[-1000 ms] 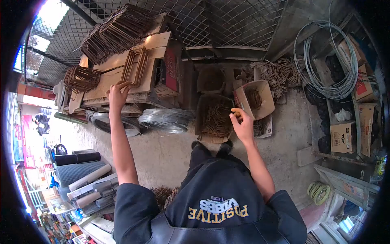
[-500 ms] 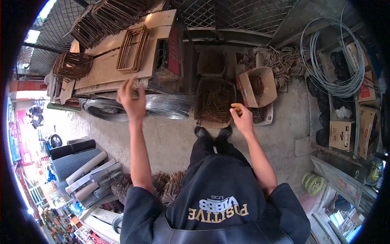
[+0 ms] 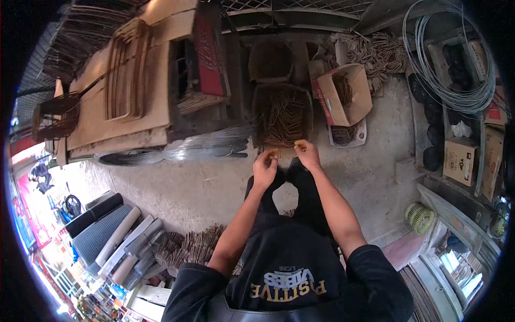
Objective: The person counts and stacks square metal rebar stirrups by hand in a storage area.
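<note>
1. While both arms reach forward over the knees, the left hand (image 3: 265,169) and the right hand (image 3: 308,155) are near each other but apart, at the near edge of a bin (image 3: 257,110) of bent metal rods (image 3: 284,118).
2. The left hand's fingers are curled, with the thumb close to them; whether they pinch anything is too small to tell.
3. The right hand's thumb and forefinger are drawn close together, and I cannot tell whether something thin sits between them.
4. The bent metal rods lie in a loose tangle inside the bin, just beyond the fingertips.
5. Right of the bin, an open cardboard box (image 3: 328,102) holds rusty metal pieces (image 3: 343,91), with a shallow white container (image 3: 361,138) partly beneath it.
6. To the left, rusty rectangular metal frames (image 3: 127,75) lie on a wooden board (image 3: 157,104), and silvery wire coils (image 3: 204,146) lie below the board's near edge.
7. On the far right, a large loose wire coil (image 3: 479,95) hangs above a carton (image 3: 459,161) marked "TOP".
</note>
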Motion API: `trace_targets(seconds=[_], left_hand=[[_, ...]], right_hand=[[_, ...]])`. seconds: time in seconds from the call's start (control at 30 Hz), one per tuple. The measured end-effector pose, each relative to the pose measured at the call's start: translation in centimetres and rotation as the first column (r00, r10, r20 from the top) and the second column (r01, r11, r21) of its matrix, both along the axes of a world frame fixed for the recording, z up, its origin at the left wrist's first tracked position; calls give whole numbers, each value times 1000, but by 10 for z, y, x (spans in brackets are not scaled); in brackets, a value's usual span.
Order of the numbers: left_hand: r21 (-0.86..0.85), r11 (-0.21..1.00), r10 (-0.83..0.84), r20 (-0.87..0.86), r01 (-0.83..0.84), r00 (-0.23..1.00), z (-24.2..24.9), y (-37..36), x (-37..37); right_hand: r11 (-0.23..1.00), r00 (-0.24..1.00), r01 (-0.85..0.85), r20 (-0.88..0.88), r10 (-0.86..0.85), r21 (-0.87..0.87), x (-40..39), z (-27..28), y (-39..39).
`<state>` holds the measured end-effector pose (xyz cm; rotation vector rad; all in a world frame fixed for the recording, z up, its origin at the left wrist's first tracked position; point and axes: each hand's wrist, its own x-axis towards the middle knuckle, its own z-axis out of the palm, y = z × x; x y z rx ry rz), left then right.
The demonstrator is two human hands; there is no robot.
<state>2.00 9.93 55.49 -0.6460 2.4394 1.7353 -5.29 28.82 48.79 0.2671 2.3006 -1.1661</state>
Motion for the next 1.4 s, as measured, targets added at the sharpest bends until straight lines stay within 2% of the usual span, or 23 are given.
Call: trace_targets(seconds=[0.07,0.13,0.2,0.23,0.27,0.33,0.4,0.47,0.5,0.53,0.6,0.63,0.73,0.8,0.83,0.87,0.93,1.0,1.13,1.2,1.23,1.3,1.4], left_hand=[[43,999,11,224,-21,975,-79,-4,7],[22,1000,-1,200,-4,980,-182,-17,21],[199,979,-113,335,47,935,-275,-36,29],[77,992,-118,324,98,939,-351,-46,41],[74,992,-123,332,104,935,-361,-51,30],[-14,988,-117,584,154,803,-375,-60,3],[211,977,-23,307,-44,951,-511,-83,20],[33,988,93,656,-152,749,-495,-78,-22],[101,969,110,638,-225,762,-468,-68,-41],[101,969,111,638,-225,762,-523,-73,-31],[-111,979,201,442,-170,874,-623,-85,-19],[-113,979,202,439,-169,876,-642,-88,-18],[-209,972,186,400,-108,898,-680,-91,-26],[-363,887,21,649,286,760,-696,-99,-33],[-369,887,26,641,278,767,-672,-96,-38],[-408,898,45,456,163,889,-622,-88,-43],[-422,906,77,243,34,967,-612,-86,-36],[-394,915,192,249,-82,949,-610,-86,-33],[-461,887,221,396,-15,891,-501,-64,-44],[-320,906,355,219,-277,909,-459,-50,-37],[-318,907,353,220,-275,909,-443,-43,-38],[-509,846,383,369,-161,847,-389,-26,-38],[-336,888,434,384,-315,815,-315,-8,-39]], right_hand=[[1000,1000,-12,3,12,11,4,-58,-6],[999,999,-32,11,33,-38,9,-119,-15],[999,998,-48,30,47,12,6,-154,-32],[997,996,-64,67,61,48,6,-182,-40],[993,991,-82,108,73,82,7,-212,-46],[992,986,-129,108,127,12,7,-257,-59],[983,982,-86,153,111,-161,7,-297,-81],[963,995,56,95,-32,-262,23,-384,-113],[933,984,175,30,-174,-316,29,-427,-128],[933,984,175,31,-174,-316,24,-436,-138],[933,960,246,197,-198,-263,11,-448,-156],[932,961,246,195,-198,-266,11,-468,-165],[973,891,217,391,-229,77,14,-572,-175],[972,864,232,455,-216,20,2,-558,-169],[964,864,251,470,-181,-90,-3,-543,-164],[952,865,260,476,-156,-162,-6,-535,-160],[933,870,263,479,-120,-244,-7,-526,-157],[915,875,261,476,-90,-307,-5,-511,-156],[893,887,238,460,-40,-381,-7,-470,-146],[889,903,201,429,-6,-411,-4,-454,-137],[884,914,175,405,18,-434,-2,-447,-133],[849,889,285,454,-60,-446,13,-404,-120],[875,749,427,632,-200,-228,-7,-284,-90]])
